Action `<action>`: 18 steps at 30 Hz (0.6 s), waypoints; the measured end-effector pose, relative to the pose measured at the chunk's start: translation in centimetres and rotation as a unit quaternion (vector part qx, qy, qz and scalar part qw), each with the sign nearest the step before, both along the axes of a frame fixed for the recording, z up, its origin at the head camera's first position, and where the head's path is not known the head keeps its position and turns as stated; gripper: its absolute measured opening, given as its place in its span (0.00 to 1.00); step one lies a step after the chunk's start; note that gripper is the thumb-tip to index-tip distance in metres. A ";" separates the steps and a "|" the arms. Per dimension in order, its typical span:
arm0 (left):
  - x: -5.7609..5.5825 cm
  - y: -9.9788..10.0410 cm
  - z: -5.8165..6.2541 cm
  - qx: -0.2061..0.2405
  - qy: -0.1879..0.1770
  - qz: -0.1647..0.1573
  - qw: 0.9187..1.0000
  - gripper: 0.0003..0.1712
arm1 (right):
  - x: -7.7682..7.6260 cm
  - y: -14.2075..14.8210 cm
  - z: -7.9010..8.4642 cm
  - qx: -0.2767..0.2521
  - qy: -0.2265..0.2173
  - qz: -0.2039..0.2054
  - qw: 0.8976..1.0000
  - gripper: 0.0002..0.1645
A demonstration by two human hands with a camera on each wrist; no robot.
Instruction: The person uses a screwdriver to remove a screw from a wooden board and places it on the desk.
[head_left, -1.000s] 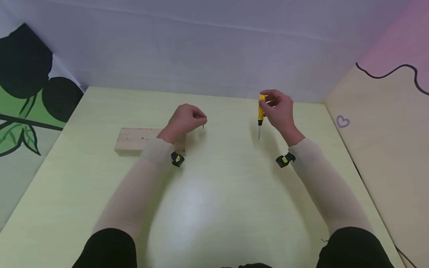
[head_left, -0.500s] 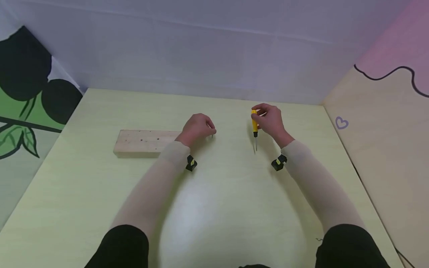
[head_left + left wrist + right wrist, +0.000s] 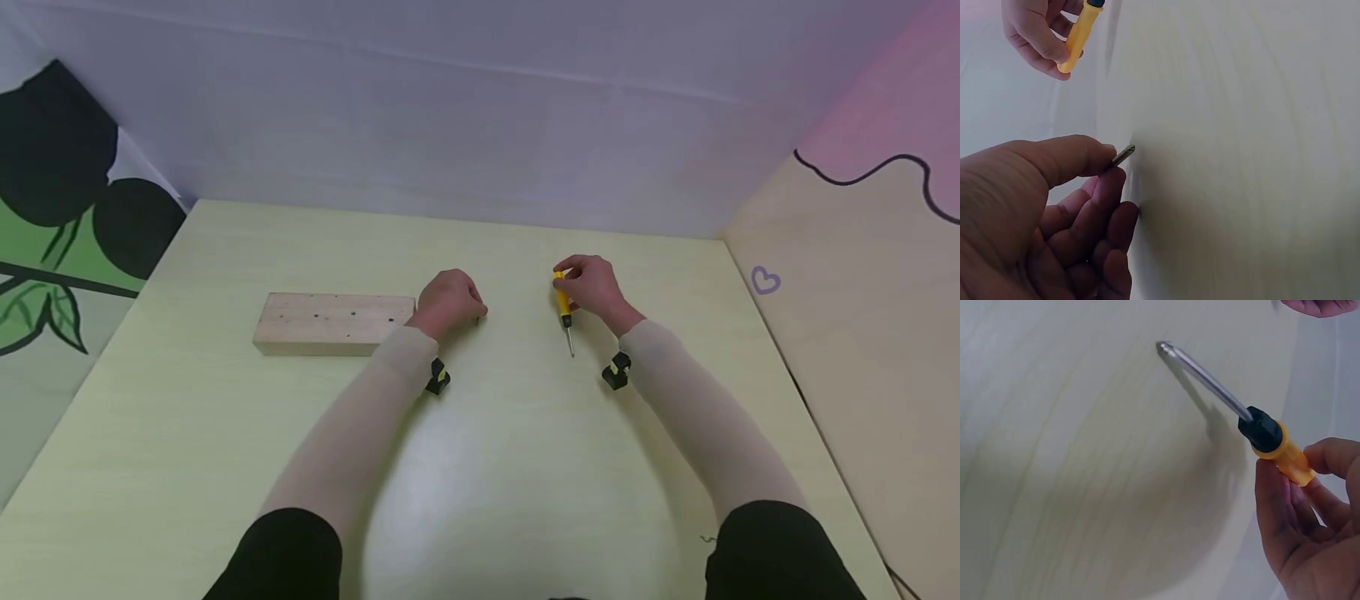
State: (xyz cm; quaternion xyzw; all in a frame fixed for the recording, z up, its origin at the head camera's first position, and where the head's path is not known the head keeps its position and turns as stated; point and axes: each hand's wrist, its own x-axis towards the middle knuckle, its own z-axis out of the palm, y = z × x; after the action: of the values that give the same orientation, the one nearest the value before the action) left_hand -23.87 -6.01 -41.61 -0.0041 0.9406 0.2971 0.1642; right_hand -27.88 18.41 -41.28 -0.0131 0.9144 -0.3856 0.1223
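Between thumb and index finger of my left hand point(image 3: 450, 298) is a small screw point(image 3: 1124, 155); only its threaded end shows, the rest hidden by the fingertips. Over to the right, my right hand point(image 3: 596, 287) grips a screwdriver point(image 3: 562, 298) by its yellow handle. A black collar point(image 3: 1263, 431) joins that handle to the metal shaft point(image 3: 1210, 381). The shaft slants down, its tip at or very near the tabletop, where it meets its shadow in the right wrist view. A wooden block point(image 3: 330, 321) with several dark holes along its top lies just left of the left hand.
Both hands are over a pale wooden table point(image 3: 487, 467). A whitish cloth wall point(image 3: 450, 125) rises behind its far edge. Painted panels stand at the left and right sides. A small dark squiggly bit point(image 3: 707, 539) lies near the right elbow.
Both hands have come nearer to me and closer together, the left moving right with the screw, the right moving left. The screwdriver has dropped toward the table and now leans. More of the block shows.
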 end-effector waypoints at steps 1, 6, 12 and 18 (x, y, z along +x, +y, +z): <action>0.1 0.0 -0.1 -0.004 0.001 0.002 1.000 0.05 | 0.0 0.0 -0.1 0.004 -0.003 0.002 1.000 0.17; 0.1 0.2 -0.3 -0.021 0.000 0.003 1.000 0.06 | 0.0 0.0 -0.6 0.023 -0.014 0.009 1.000 0.17; 0.3 0.3 -0.1 -0.023 -0.004 0.000 1.000 0.06 | 0.2 -0.1 -1.1 0.042 -0.019 0.015 0.999 0.16; 0.7 0.1 0.2 -0.014 -0.008 0.004 1.000 0.06 | 0.4 -0.1 -1.3 0.048 -0.020 0.019 0.998 0.17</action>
State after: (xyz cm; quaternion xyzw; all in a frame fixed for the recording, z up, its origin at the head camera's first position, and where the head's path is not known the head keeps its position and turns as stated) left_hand -23.16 -5.94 -41.43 -0.0131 0.9434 0.2841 0.1705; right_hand -27.49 18.32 -42.59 -0.0167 0.9289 -0.3390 0.1483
